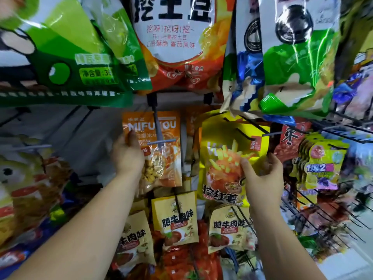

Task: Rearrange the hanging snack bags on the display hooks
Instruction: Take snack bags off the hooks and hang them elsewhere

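Orange MIFUKOU snack bag on grey hook, left hand gripping its left edge, arm raised, right hand clasping yellow fries bag beside it, thumb across front

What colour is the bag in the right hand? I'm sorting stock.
Yellow bag, head view.

display hooks | hung: orange bag; yellow bag; beige packets

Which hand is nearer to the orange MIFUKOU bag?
Left. The left hand grips the orange MIFUKOU bag at its left edge; the right hand holds the yellow bag beside it.
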A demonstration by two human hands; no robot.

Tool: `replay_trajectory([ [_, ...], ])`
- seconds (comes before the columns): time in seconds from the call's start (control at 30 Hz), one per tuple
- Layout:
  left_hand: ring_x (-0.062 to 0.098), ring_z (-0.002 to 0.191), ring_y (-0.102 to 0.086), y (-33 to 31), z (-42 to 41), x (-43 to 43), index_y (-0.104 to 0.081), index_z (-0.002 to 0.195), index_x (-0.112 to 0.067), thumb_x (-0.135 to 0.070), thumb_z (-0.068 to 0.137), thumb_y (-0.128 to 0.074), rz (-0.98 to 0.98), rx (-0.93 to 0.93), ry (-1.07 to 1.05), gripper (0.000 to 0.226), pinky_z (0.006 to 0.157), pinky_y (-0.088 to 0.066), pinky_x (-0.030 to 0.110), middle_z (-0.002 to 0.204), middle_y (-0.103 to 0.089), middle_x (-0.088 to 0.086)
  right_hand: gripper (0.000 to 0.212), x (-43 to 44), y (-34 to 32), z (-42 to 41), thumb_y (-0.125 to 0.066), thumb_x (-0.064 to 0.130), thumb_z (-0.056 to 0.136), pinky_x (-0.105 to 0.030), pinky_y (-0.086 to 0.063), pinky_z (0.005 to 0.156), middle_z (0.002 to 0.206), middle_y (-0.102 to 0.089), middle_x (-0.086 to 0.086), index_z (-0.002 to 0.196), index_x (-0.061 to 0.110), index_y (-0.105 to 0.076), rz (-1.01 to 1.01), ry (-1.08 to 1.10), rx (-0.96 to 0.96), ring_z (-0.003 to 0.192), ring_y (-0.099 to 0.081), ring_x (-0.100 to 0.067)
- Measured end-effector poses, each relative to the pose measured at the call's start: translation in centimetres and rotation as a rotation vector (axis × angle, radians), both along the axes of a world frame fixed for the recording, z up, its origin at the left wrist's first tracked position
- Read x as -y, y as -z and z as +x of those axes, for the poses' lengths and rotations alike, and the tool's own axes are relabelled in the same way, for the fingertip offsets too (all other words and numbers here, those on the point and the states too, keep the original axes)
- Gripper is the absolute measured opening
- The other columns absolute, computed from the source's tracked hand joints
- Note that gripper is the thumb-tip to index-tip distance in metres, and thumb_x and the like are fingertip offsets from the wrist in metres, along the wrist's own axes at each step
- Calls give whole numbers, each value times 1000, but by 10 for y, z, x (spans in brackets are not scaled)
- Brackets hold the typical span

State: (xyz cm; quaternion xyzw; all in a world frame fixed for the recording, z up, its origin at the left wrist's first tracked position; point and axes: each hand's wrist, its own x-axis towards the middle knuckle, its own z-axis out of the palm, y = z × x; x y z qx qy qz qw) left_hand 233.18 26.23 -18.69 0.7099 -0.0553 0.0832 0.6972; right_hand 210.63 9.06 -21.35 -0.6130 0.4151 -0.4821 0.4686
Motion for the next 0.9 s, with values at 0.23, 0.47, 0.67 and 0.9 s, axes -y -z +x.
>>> replay_trajectory([
  [0.23,32,96,-71,13,23,8,-71,98,-34,-46,101,-53,79,5,-15,21,84,-58,42,96,-71,-2,42,2,-3,-10,-73,37,95,-28,-32,53,74,-42,-10,84,2,-51,-23,-105,45,63,-37,-20],
  [0.47,27,107,-61,31,-8,-4,-49,117,-35,-46,87,-66,-28,-34,-86,37,97,-53,45,122,-61,3,40,-17,-14,-25,-64,28,102,-18,-30,56,67,-32,8,76,18,-36,-118,-199,29,56,-37,-1],
  [0.67,7,81,-57,50,-81,8,-59,100,-22,-17,97,-69,12,40,113,12,69,-42,18,97,-64,-1,21,-29,-16,-43,-60,29,104,-27,-37,59,67,-53,14,86,24,-51,-131,-242,67,61,-43,-7],
  [0.9,9,100,-62,33,-93,56,-65,127,-20,-28,105,-59,220,54,453,24,91,-48,28,108,-65,-11,12,-35,-29,-80,-62,25,103,-32,-43,63,76,-65,10,92,28,-64,-134,-246,88,68,-56,-14],
])
